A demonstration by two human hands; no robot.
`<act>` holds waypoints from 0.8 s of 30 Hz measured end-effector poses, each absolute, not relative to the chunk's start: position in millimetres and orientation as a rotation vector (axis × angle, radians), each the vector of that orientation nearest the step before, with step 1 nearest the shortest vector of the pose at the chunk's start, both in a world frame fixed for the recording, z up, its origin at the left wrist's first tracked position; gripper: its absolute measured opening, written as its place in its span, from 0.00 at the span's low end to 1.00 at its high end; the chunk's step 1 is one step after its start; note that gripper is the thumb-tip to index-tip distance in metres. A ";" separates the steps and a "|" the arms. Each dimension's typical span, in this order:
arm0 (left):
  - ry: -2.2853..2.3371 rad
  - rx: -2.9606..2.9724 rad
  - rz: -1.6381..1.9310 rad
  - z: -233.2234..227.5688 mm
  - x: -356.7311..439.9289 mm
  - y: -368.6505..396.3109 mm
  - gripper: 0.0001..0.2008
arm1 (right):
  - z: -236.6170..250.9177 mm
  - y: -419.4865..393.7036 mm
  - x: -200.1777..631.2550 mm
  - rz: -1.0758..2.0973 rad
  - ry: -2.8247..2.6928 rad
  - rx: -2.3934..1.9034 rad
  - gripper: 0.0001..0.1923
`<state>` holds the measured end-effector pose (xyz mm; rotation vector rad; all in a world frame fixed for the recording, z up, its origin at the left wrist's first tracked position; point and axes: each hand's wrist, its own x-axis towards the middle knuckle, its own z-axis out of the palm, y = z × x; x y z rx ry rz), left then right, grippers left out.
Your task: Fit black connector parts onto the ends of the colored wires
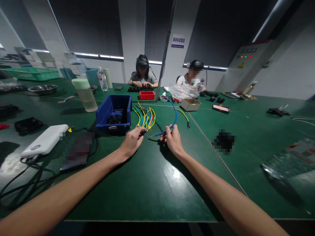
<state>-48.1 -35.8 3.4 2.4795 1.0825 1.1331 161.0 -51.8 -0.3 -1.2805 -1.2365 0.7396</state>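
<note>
A blue wire [176,113] is pinched in my right hand [174,140]. It arcs upward and away from the fingers, and its short near end with a metal tip points left toward my other hand. My left hand [133,141] has its fingers closed at the near ends of a bundle of yellow, green, blue and red wires [147,118] lying on the table. Whatever is between those fingertips is too small to make out. Just left of the bundle stands a blue bin [113,127] with small black parts [115,118] inside. A yellow-green wire [183,114] with a black end lies beyond my right hand.
The green table [152,190] also bears a lidded bottle [85,95], a white power bank [45,141] with cables, a red tray [147,95], a cardboard box [191,105] and a large plastic bottle [290,160]. Two people [142,73] sit across it.
</note>
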 end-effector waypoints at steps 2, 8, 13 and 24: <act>1.078 2.470 1.107 4.3 -51.3 -35.5 0.11 | 0.6 -54.6 159.2 0.741 -1.223 -1.277 0.14; 1.087 2.470 1.115 5.1 -58.9 -33.9 0.12 | -0.8 -62.9 153.3 0.766 -1.158 -1.252 0.16; 1.123 2.477 1.067 3.9 -58.0 -33.8 0.14 | -4.7 -64.9 152.3 0.746 -1.117 -1.248 0.16; 1.118 2.455 1.031 4.8 -54.4 -36.7 0.13 | -0.3 -66.7 152.5 0.764 -1.068 -1.199 0.16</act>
